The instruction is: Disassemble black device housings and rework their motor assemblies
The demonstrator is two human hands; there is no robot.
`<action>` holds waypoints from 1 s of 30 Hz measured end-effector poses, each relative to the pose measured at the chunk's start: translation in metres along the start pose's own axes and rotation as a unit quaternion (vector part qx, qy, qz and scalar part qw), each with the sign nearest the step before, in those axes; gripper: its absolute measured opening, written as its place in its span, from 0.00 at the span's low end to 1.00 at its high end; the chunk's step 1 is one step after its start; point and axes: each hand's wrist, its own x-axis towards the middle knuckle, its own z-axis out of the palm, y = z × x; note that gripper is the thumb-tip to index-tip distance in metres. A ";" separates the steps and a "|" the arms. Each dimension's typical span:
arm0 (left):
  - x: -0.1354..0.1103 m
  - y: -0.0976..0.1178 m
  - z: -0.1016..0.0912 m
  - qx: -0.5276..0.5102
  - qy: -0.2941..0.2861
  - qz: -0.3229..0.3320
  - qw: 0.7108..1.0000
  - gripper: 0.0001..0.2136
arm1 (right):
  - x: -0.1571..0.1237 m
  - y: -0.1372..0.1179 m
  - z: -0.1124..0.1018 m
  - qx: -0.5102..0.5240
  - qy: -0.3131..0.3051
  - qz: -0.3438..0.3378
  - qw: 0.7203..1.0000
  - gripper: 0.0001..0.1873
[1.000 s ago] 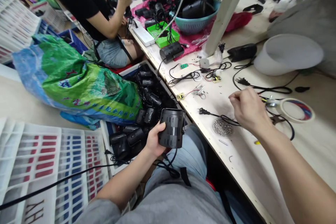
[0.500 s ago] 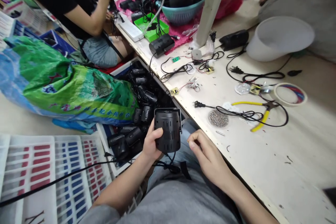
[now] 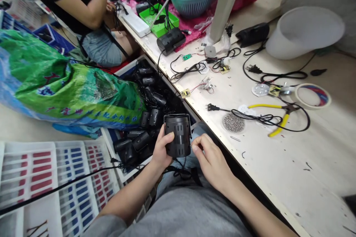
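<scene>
1. Far left, green woven sack (image 3: pixel 69 89): red print, too blurred to read.
2. Left hand (image 3: pixel 161 152) is clamped round the black lamp housing (image 3: pixel 178 133), upright over the lap, just off the counter (image 3: pixel 278 163) edge.
3. Right hand (image 3: pixel 211 159): fingertips pinched against the housing's right side.
4. Yellow pliers (image 3: pixel 264 106) lie on the counter.

One held housing (image 3: pixel 178 135), one pliers (image 3: pixel 267 106), one tape roll (image 3: pixel 298 97).
</scene>
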 end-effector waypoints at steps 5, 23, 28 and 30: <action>0.002 -0.001 0.000 0.004 0.006 -0.001 1.000 0.21 | 0.002 -0.002 0.000 -0.013 -0.006 -0.001 1.000 0.10; 0.023 0.010 0.025 -0.061 0.009 -0.059 0.996 0.15 | 0.052 0.001 -0.050 0.126 -0.057 0.076 0.987 0.08; 0.025 0.016 0.031 -0.077 0.057 -0.135 0.986 0.11 | 0.127 0.042 -0.138 -0.151 0.142 0.066 0.976 0.04; 0.026 0.017 0.030 -0.081 0.039 -0.160 0.983 0.12 | 0.152 0.060 -0.162 -0.198 0.177 0.063 0.962 0.05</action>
